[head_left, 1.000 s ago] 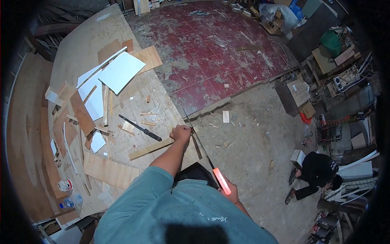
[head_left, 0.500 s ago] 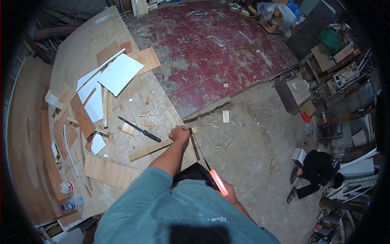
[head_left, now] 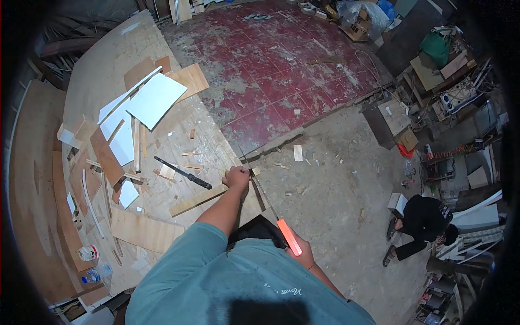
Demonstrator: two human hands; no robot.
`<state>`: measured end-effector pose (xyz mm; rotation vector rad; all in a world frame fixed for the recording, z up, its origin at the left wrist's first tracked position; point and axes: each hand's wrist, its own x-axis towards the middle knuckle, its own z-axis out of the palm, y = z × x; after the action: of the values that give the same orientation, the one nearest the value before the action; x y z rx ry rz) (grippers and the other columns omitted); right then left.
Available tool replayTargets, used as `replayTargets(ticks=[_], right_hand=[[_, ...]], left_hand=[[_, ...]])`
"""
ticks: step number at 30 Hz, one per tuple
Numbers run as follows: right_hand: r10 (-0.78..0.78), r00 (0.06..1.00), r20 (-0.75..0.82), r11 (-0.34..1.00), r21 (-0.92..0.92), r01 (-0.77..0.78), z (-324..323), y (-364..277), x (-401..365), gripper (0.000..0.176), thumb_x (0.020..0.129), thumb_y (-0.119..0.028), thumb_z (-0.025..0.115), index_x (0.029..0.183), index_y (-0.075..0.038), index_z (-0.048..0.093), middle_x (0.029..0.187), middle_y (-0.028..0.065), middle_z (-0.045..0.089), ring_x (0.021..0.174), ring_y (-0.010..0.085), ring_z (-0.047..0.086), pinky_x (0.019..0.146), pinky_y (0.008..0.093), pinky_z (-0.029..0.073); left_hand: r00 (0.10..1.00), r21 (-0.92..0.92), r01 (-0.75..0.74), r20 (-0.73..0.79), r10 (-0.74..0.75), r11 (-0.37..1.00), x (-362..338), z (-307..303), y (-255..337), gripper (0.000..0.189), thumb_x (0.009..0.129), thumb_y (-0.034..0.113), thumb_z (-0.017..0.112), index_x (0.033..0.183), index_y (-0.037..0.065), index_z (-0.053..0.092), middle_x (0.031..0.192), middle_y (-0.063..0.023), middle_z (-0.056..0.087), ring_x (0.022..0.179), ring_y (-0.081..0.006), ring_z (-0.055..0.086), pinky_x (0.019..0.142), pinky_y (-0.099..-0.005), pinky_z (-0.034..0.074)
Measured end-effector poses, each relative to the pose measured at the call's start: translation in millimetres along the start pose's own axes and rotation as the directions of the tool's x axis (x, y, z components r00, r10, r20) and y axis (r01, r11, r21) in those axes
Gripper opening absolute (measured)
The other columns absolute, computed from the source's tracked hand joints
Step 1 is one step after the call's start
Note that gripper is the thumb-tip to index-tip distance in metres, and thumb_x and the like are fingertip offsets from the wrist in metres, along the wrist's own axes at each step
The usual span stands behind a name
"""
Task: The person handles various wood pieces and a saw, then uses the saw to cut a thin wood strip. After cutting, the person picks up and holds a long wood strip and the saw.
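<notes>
My right hand is wrapped round the orange handle of a hand saw. Its thin blade runs up and left from the handle, past the table edge, close beside my left hand. That hand is closed over a wooden strip, pressing it at the edge of the worktable. A short end of the strip sticks out beyond my fingers, where the blade lies against or very near it; exact contact is too small to make out. Left of my hand lies a dark stick-like tool.
White boards, a plywood panel and several offcuts lie on the table. A jar and plastic bottle stand near its left corner. Another person crouches at the right. Wood scraps litter the floor.
The saw has slid forward and up-left, its blade now reaching farther past my left hand. My right hand moved with it; my left hand keeps its hold on the strip. The view shifted slightly.
</notes>
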<state>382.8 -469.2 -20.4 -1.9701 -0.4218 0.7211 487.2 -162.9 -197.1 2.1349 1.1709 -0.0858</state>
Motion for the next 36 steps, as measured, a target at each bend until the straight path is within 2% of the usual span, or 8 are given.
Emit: replayTargets(ticks=[5,7,11,13,17,19,22,36], right_hand=[[-0.041,0.998,-0.043,0.999,0.017,0.042,5,16,-3,0.072,0.071,-0.002,0.062,0.140,-0.006,0.044,0.122,0.0215,0.061,0.109,0.0288,0.064,0.088,0.0336,0.051],[-0.083,0.995,-0.060,0.996,0.010,0.084,6,19,-4,0.071,0.071,-0.002,0.062,0.140,-0.005,0.044,0.123,0.0222,0.060,0.109,0.0294,0.064,0.089,0.0331,0.051],[-0.112,0.992,-0.058,0.994,-0.003,0.112,5,12,-4,0.071,0.071,-0.002,0.062,0.140,-0.005,0.044,0.123,0.0224,0.061,0.109,0.0301,0.064,0.089,0.0326,0.051],[-0.068,0.997,-0.047,0.998,-0.010,0.068,4,5,-3,0.071,0.071,-0.002,0.061,0.139,-0.003,0.044,0.124,0.0228,0.060,0.111,0.0306,0.063,0.090,0.0334,0.051],[-0.071,0.997,-0.041,0.997,-0.019,0.071,1,4,1,0.070,0.071,-0.001,0.062,0.139,-0.002,0.044,0.124,0.0229,0.059,0.113,0.0312,0.061,0.092,0.0345,0.050],[-0.144,0.988,-0.064,0.989,-0.027,0.142,0,10,3,0.070,0.071,-0.001,0.062,0.138,-0.002,0.044,0.125,0.0235,0.059,0.115,0.0322,0.060,0.093,0.0350,0.049],[-0.104,0.992,-0.068,0.994,-0.042,0.101,-2,10,3,0.068,0.072,-0.001,0.062,0.137,-0.003,0.045,0.124,0.0237,0.059,0.115,0.0333,0.059,0.094,0.0348,0.049],[-0.080,0.996,-0.036,0.996,-0.030,0.079,-8,2,5,0.066,0.072,-0.001,0.061,0.137,-0.003,0.047,0.127,0.0230,0.058,0.118,0.0323,0.058,0.097,0.0343,0.047]], left_hand=[[0.997,0.024,-0.067,-0.025,0.068,0.997,-14,-11,2,0.017,0.075,0.032,0.066,0.087,0.025,0.075,0.102,-0.0040,0.062,0.105,-0.0265,0.054,0.091,-0.0462,0.031],[0.977,-0.039,-0.214,-0.009,0.213,0.976,-20,-15,-3,0.017,0.073,0.031,0.068,0.088,0.025,0.075,0.100,-0.0040,0.061,0.103,-0.0248,0.054,0.090,-0.0451,0.032],[0.952,-0.015,-0.304,-0.044,0.303,0.952,-25,-12,-10,0.021,0.072,0.028,0.071,0.092,0.023,0.074,0.096,-0.0044,0.060,0.102,-0.0244,0.055,0.090,-0.0438,0.034],[0.918,-0.033,-0.382,-0.128,0.375,0.924,-19,-3,-13,0.025,0.071,0.026,0.072,0.095,0.023,0.074,0.094,-0.0045,0.059,0.101,-0.0249,0.055,0.089,-0.0433,0.037],[0.935,-0.010,-0.332,-0.138,0.328,0.943,-16,4,-9,0.028,0.070,0.026,0.073,0.098,0.022,0.074,0.094,-0.0053,0.059,0.101,-0.0260,0.055,0.088,-0.0434,0.039],[0.958,-0.080,-0.259,-0.147,0.246,0.962,-19,2,-7,0.029,0.069,0.026,0.075,0.097,0.022,0.075,0.095,-0.0066,0.060,0.100,-0.0273,0.056,0.089,-0.0430,0.040],[0.966,-0.124,-0.233,-0.144,0.215,0.965,-20,1,-7,0.030,0.067,0.026,0.077,0.097,0.022,0.075,0.096,-0.0079,0.060,0.101,-0.0286,0.056,0.091,-0.0427,0.040],[0.980,-0.046,-0.189,-0.066,0.186,0.981,-23,-10,3,0.029,0.071,0.030,0.075,0.100,0.029,0.075,0.101,-0.0081,0.062,0.104,-0.0288,0.055,0.093,-0.0418,0.037]])
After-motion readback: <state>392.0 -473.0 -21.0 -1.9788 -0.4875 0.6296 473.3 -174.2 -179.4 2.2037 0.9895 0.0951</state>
